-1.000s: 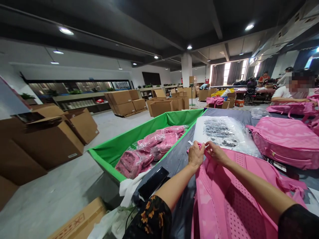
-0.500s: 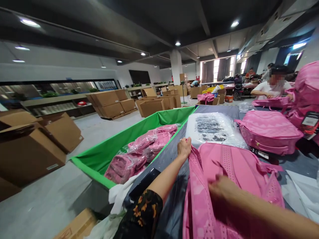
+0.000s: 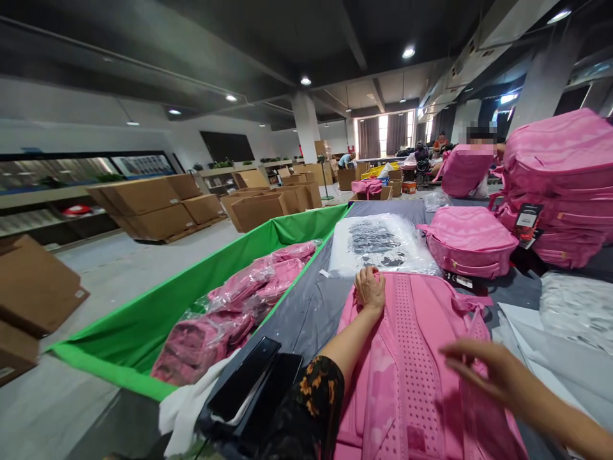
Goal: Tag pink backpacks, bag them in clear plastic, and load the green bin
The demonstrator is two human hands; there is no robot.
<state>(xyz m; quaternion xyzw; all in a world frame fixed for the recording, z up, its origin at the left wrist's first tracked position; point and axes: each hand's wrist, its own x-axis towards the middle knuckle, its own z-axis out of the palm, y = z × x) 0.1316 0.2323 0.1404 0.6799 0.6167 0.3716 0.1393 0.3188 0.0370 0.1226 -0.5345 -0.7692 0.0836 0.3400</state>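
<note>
A pink backpack [image 3: 412, 358] lies on the grey-covered table with its dotted back panel and shoulder straps facing up. My left hand [image 3: 370, 291] is at its top left edge, fingers curled over the fabric. Above the backpack's right side is my right hand [image 3: 483, 367], fingers stretched and apart, holding nothing; it looks slightly blurred. Just beyond the backpack's top edge sits a stack of clear plastic bags [image 3: 378, 243] with dark print. A second pink backpack [image 3: 472, 239] lies farther right, with a dark tag beside it.
To the left, a green-sided bin [image 3: 119, 338] holds several plastic-wrapped pink backpacks [image 3: 230, 319]. A phone [image 3: 246, 377] lies near my left forearm. Stacked pink backpacks [image 3: 560, 185] and white sheets [image 3: 531, 338] are at right. A co-worker handles a pink backpack [image 3: 467, 169] behind.
The backpack's left strap and edge, held raised earlier, now lie flat. My right hand has lifted off and moved right. The view has turned right, and the co-worker's backpack is now upright.
</note>
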